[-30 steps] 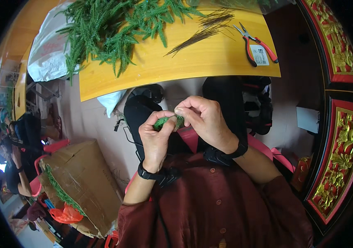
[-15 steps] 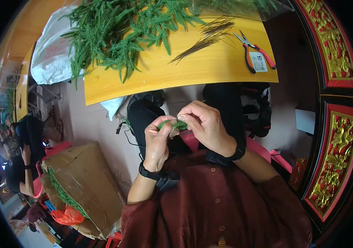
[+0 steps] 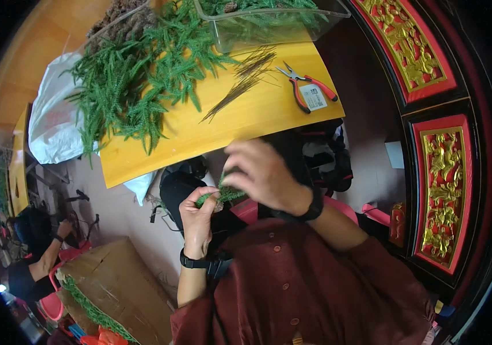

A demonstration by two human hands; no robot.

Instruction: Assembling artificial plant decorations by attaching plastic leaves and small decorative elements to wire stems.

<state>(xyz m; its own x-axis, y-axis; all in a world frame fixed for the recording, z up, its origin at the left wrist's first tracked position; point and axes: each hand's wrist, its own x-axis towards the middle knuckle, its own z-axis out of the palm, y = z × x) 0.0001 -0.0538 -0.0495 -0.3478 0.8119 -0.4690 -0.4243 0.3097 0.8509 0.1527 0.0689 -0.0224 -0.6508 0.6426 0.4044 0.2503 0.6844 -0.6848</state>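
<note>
In front of my lap, my left hand [image 3: 197, 214] pinches a small green artificial pine sprig [image 3: 204, 200] between thumb and fingers. A pale brownish bit shows beneath its thumb; I cannot make out what it is. My right hand [image 3: 263, 177] is raised just right of the sprig, fingers curved and smeared by motion. Whether it holds anything thin is not visible. On the yellow table [image 3: 200, 135] beyond lie thin brown wires [image 3: 239, 86], a large heap of green sprigs [image 3: 125, 86], and pliers [image 3: 296, 76] with red-and-black handles beside a white label card [image 3: 313, 98].
A clear plastic box [image 3: 246, 35] with greenery stands at the table's back; brown pine cones [image 3: 122, 18] are piled left of it. A white sack [image 3: 53, 123] hangs at the left. A cardboard box [image 3: 116, 276] stands lower left, near another person's arm [image 3: 47, 261]. Carved gilt panels [image 3: 444, 192] line the right.
My right hand has come away from the sprig and lifted slightly. My left hand still holds the sprig. The view has shifted, showing more of the plastic box and the pine cones.
</note>
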